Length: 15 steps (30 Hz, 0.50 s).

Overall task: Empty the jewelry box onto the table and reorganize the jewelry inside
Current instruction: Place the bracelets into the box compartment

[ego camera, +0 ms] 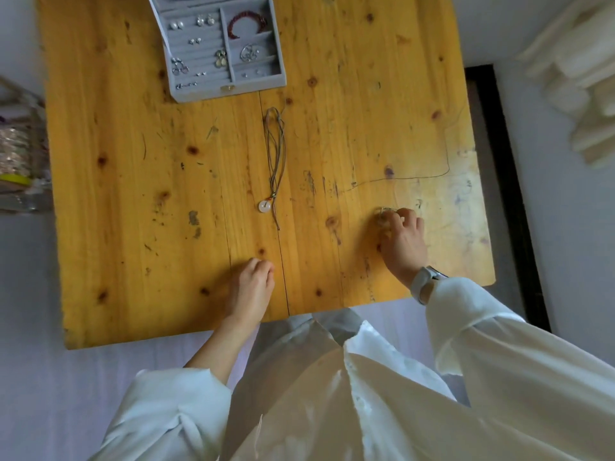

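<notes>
An open grey jewelry box stands at the far side of the wooden table. It holds several earrings, a dark red bead bracelet and a silver piece. A cord necklace with a pale round pendant lies stretched out on the table's middle. My right hand is on the table at the right, its fingers curled round a small pale, blurred piece of jewelry. My left hand rests near the front edge with loosely curled fingers, holding nothing that I can see.
A thin dark line runs across the table's right part. A basket with clutter stands left of the table. White folded fabric lies at the far right. A watch sits on my right wrist.
</notes>
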Tool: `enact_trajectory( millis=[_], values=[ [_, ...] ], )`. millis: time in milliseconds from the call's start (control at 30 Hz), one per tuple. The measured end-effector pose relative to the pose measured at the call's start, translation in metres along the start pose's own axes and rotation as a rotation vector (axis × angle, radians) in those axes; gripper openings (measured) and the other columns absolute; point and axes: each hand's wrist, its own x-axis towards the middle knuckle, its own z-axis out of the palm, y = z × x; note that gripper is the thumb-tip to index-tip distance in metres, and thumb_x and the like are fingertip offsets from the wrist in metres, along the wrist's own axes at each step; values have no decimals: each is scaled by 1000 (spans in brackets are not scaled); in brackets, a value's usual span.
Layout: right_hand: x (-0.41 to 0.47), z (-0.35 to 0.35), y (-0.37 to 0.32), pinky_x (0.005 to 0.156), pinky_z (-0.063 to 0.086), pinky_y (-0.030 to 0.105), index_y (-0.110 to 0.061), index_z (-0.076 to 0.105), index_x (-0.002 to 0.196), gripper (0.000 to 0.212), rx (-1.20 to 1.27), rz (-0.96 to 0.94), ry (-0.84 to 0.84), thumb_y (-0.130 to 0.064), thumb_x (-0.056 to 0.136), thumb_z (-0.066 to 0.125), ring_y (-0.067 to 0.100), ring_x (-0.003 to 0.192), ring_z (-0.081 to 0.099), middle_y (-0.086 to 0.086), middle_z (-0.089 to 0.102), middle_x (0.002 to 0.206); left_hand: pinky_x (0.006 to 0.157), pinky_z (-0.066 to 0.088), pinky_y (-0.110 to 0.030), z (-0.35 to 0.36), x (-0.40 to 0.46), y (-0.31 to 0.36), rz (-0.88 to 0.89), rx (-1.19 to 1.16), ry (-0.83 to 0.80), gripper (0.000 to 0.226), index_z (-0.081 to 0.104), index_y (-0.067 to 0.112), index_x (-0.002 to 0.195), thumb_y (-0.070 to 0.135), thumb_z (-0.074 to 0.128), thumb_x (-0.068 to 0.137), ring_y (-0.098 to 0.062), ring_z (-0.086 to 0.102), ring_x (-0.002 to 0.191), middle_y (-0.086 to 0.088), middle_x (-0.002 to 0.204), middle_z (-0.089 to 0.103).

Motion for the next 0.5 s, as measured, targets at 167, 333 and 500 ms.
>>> enact_trajectory(
  millis=[167,333,500],
  values=[
    [-7,2,-4,72,43,35,-7,52,111,22,64,-17,-120,-9,92,41,31,101,46,13,50,111,64,44,-26,-5,10,19,-225,-157,44,8,69,0,81,-6,64,79,-27,63,71,-14,79,68],
    [-4,-14,-16,70,42,32,-4,57,103,16,326,-27,-134,-13,92,49,32,89,55,15,58,104,63,45,-21,-20,49,49,-615,-661,57,10,67,4,89,-2,62,83,-10,60,61,-5,74,65],
    [21,-45,-27,71,48,38,-2,58,101,16,407,24,-57,-7,90,47,34,78,60,15,60,98,62,53,-15,-60,107,70,-685,-1046,51,16,64,3,96,-5,62,83,-13,62,69,-7,83,65]
  ],
)
